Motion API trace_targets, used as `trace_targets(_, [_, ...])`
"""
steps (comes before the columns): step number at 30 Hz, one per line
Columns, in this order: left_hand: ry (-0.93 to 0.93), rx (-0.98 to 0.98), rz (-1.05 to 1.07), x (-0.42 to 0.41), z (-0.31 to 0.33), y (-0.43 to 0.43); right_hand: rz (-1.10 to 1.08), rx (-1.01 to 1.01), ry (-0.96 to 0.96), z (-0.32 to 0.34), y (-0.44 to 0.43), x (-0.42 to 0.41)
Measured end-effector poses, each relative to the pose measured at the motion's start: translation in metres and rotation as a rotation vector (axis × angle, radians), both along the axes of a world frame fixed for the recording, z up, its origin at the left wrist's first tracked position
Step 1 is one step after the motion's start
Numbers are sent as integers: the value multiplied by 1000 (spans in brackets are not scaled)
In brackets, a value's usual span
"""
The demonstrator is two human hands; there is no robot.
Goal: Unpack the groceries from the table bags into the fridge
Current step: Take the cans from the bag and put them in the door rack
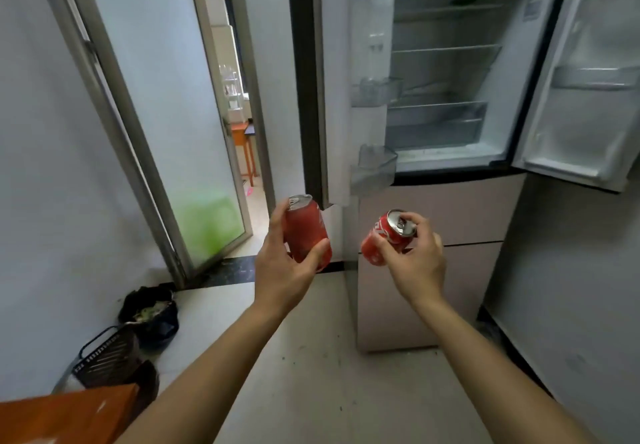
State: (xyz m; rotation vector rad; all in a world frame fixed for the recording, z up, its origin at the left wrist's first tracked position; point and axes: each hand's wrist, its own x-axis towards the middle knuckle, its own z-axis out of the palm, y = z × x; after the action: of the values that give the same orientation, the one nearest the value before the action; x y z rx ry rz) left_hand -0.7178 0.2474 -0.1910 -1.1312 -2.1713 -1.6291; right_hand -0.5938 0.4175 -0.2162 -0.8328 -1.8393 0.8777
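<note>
Gripping 2 smooth red cylindrical cans (306,232) (381,235) — silver-topped

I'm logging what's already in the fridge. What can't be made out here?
All in head view:
Top shelf: dark item, blurred and too small to identify.
Right fridge door: cut off by the frame edge.
Left can: label blurred, partly covered by left hand.
Right can: label partly hidden by the right hand.
</note>
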Motion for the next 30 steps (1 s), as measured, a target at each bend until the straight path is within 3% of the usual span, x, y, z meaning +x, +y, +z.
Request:
trace_targets(9, [70, 123, -82, 0, 53, 162, -42, 10, 170, 56, 155, 13])
trace_targets(18, [89, 253, -31, -68, 49, 287, 79, -161, 345, 76, 273, -54])
trace_targets(30, [292, 65, 208, -133, 28, 354, 435, -243, 279, 78, 368, -185])
